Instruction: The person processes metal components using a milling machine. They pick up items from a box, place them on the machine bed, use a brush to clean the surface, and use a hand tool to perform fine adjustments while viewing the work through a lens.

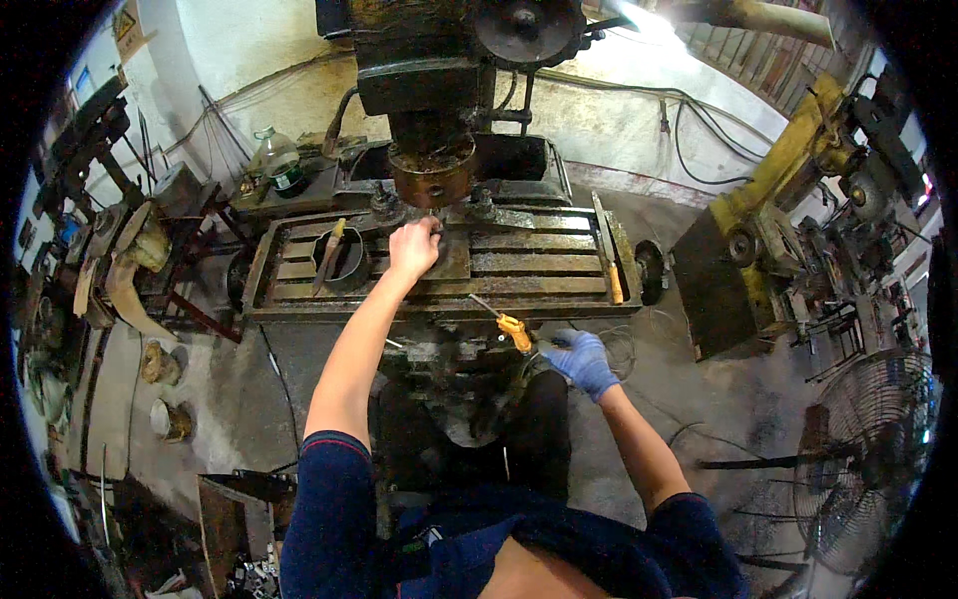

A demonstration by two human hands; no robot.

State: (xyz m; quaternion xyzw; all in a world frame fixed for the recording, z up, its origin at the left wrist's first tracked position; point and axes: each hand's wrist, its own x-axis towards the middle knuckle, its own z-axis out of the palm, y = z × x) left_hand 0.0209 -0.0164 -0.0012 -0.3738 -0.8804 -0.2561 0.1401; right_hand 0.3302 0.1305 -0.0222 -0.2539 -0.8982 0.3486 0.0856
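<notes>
My bare left hand (pixel 412 250) reaches forward to the machine table, just under the spindle head (pixel 433 175) of a milling machine. Its fingers are closed by a small dark part there, and what they hold is hidden. My right hand (pixel 581 363), in a blue glove, is off the table's front edge with fingers apart and nothing visible in them. Just left of it is a screwdriver (pixel 514 332) with a yellow handle, its shaft pointing at the table; a small gap shows between handle and glove.
On the slotted machine table (pixel 539 262) are a round dark container (pixel 344 262) with a brush (pixel 329 256) across it and a yellow-handled tool (pixel 613 270) at the right end. A plastic jug (pixel 278 160) stands behind left. A large fan (pixel 863 469) is at right.
</notes>
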